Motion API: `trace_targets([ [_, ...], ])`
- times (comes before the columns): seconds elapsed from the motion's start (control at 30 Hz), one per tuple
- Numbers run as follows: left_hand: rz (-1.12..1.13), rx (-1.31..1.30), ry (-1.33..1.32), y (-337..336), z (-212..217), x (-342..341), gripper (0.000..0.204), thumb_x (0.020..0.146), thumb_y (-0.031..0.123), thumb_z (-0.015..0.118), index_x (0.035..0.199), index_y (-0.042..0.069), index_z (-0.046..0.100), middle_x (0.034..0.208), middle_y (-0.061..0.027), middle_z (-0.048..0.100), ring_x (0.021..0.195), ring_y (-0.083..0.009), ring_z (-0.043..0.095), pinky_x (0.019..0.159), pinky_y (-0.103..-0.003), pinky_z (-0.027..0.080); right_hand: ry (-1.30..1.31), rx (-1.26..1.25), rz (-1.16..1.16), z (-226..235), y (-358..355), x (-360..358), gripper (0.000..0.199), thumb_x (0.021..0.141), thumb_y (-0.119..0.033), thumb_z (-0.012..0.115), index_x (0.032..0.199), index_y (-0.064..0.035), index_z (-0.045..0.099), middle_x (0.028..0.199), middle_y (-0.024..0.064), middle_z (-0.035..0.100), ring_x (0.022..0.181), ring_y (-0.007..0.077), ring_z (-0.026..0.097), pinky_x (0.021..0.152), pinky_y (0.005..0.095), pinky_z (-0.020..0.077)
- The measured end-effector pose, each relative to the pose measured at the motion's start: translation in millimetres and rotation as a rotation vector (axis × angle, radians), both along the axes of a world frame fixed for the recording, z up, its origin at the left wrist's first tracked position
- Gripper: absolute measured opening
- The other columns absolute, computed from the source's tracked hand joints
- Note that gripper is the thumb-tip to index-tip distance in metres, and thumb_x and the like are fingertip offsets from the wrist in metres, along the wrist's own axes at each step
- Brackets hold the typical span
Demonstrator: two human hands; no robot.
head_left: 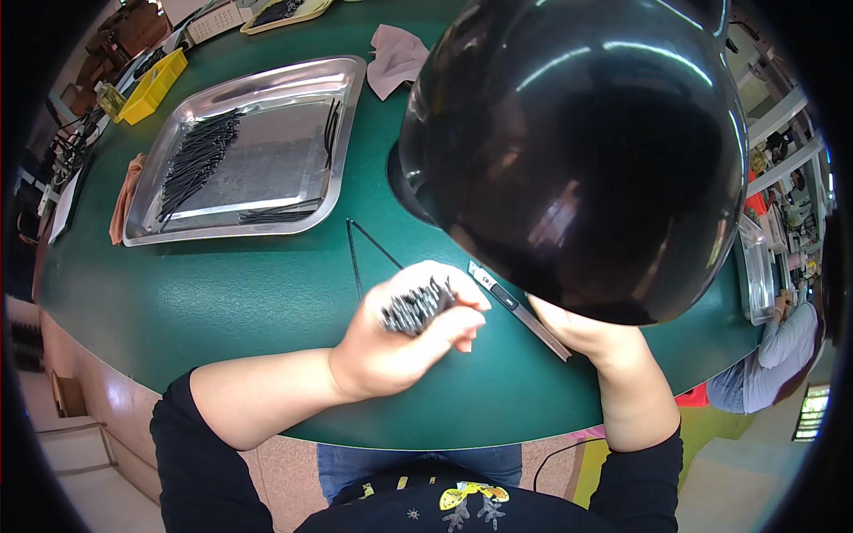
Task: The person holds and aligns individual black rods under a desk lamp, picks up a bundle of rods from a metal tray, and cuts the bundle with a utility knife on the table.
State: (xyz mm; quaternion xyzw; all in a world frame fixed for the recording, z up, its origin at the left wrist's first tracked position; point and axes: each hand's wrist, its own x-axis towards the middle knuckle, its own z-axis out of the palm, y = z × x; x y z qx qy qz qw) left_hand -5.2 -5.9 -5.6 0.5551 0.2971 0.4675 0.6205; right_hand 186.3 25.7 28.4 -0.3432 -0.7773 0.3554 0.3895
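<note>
My left hand (386, 351) is closed around a bundle of thin black rods (413, 308), their cut-looking ends facing up. Two loose black rods (354, 258) lie on the green table just beyond this hand, meeting at a point. My right hand (577, 332) reaches under a big glossy black dome-shaped hood (577, 169), which hides its fingers; only the wrist and part of the hand show. Between my hands a utility knife (518, 309) lies on the table, close to the right wrist.
A metal tray (258, 231) at the left holds a pile of black rods (200, 155) and smaller groups along its edges. Behind it stand a yellow bin (154, 87) and a pinkish cloth (395, 62). A brown cloth (127, 200) touches the tray's left side. Another person (782, 351) sits far right.
</note>
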Motion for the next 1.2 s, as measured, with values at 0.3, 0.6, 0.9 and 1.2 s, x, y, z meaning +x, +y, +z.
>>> trace_targets([
  [0.3, -0.121, -0.078, 0.014, -2.9, -4.6, 8.4, 0.01, 0.079, 0.006, 0.057, 0.087, 0.0, 0.056, 0.069, -0.0053, 0.057, 0.058, -0.0105, 0.056, 0.054, -0.02, 0.045, -0.081, 0.393, -0.105, -23.2, 4.7, 11.3, 0.039, 0.067, 0.003, 0.065, 0.103, 0.0034, 0.05, 0.094, 0.0101, 0.057, 0.084, 0.0181, 0.055, 0.073, 0.0277, 0.0448],
  [0.6, -0.204, -0.474, -0.029, 2.1, 11.5, 6.5, 0.014, 0.079, 0.01, 0.058, 0.086, -0.002, 0.054, 0.063, -0.007, 0.058, 0.048, -0.0087, 0.055, 0.045, -0.017, 0.043, 0.092, -0.6, 0.076, -45.2, -0.6, 9.5, 0.021, 0.07, -0.001, 0.063, 0.09, 0.0025, 0.057, 0.086, 0.0097, 0.059, 0.076, 0.0158, 0.057, 0.068, 0.0287, 0.047],
  [0.9, -0.109, -0.598, -0.179, 6.2, 0.8, 6.8, 0.012, 0.076, 0.008, 0.061, 0.073, -0.002, 0.057, 0.057, -0.0056, 0.055, 0.048, -0.0076, 0.052, 0.044, -0.017, 0.041, 0.42, -0.398, 0.17, -28.5, -3.6, 0.6, 0.035, 0.066, 0.002, 0.067, 0.098, 0.004, 0.054, 0.093, 0.0107, 0.058, 0.085, 0.0179, 0.055, 0.076, 0.0279, 0.0449],
  [1.2, -0.145, -0.616, -0.211, 2.9, 5.8, 5.7, 0.011, 0.077, 0.007, 0.06, 0.078, -0.004, 0.059, 0.063, -0.0079, 0.058, 0.047, -0.0091, 0.053, 0.043, -0.019, 0.041, 0.39, -0.291, 0.097, -55.1, 6.2, 6.9, 0.042, 0.074, 0.003, 0.055, 0.114, 0.0043, 0.042, 0.111, 0.0116, 0.049, 0.1, 0.0185, 0.048, 0.086, 0.0298, 0.0391],
])
